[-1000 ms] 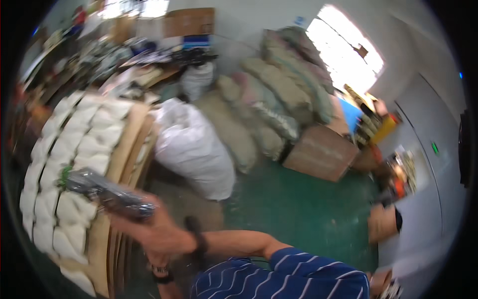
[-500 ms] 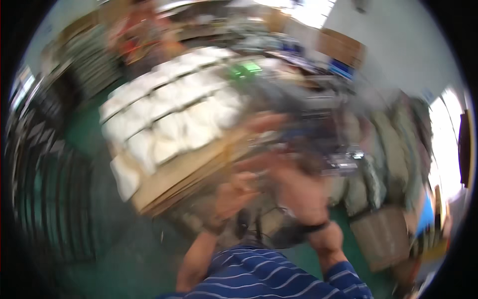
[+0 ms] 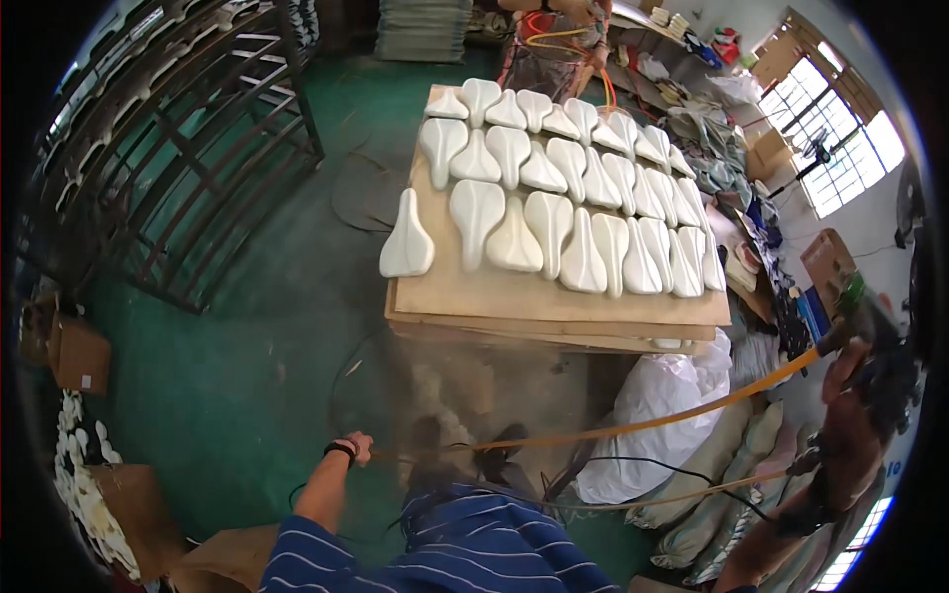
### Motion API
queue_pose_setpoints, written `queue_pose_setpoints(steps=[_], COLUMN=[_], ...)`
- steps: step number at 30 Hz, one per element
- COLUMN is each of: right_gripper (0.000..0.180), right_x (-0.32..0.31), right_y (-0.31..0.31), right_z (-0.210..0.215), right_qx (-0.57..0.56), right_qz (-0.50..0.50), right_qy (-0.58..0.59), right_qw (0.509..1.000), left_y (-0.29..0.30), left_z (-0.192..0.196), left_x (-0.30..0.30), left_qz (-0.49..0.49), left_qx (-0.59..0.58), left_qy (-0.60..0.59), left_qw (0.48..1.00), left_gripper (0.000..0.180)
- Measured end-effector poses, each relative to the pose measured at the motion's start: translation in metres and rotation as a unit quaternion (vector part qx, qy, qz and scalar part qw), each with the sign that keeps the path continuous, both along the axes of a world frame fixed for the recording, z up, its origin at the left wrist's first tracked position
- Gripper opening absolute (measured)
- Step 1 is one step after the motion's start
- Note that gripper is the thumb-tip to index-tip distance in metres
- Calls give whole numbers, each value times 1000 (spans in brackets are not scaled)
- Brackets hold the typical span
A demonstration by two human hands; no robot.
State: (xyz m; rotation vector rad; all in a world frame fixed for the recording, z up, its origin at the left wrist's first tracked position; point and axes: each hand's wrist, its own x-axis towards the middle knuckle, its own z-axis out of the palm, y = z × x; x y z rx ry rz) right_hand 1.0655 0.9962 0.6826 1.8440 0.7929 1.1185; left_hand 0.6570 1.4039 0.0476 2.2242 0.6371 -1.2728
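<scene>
At the right edge my right hand (image 3: 852, 410) is closed around a dark hand tool (image 3: 875, 321) with a green part on top; its exact kind is hard to make out. An orange hose (image 3: 682, 413) runs from beside the tool leftward across the front of my body. Low on the left, my left hand (image 3: 358, 448) is closed, apparently around the far stretch of that hose. Ahead of me, rows of white bicycle saddles (image 3: 476, 219) lie on a board-topped stack (image 3: 554, 301). One saddle (image 3: 407, 242) sits apart at the left corner.
Another person (image 3: 554, 49) stands behind the stack. A dark metal rack (image 3: 222, 148) stands at the left. White plastic bag (image 3: 657, 425) and filled sacks (image 3: 732, 494) lie at the right. Thin cables (image 3: 643, 460) cross near my feet. Cardboard boxes (image 3: 138, 509) stand lower left.
My hands were close together in front of me, blurred; now they are wide apart, the right raised with the tool. The view has turned, and the hose stretches between my hands.
</scene>
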Motion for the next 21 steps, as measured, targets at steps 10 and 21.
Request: queue_pose_setpoints(steps=[10,21], right_gripper=[64,65], right_x=[-102,-133], right_y=[111,89], right_z=[-104,-114], right_qx=[-497,-601], right_qz=[-16,40], right_qy=[-779,-710], right_qw=[-382,-364], left_y=[156,194], left_z=[76,103], left_x=[237,311], left_qz=[669,709], left_qx=[-179,-107], left_qy=[-502,-544], left_qw=[518,436], left_gripper=[68,51])
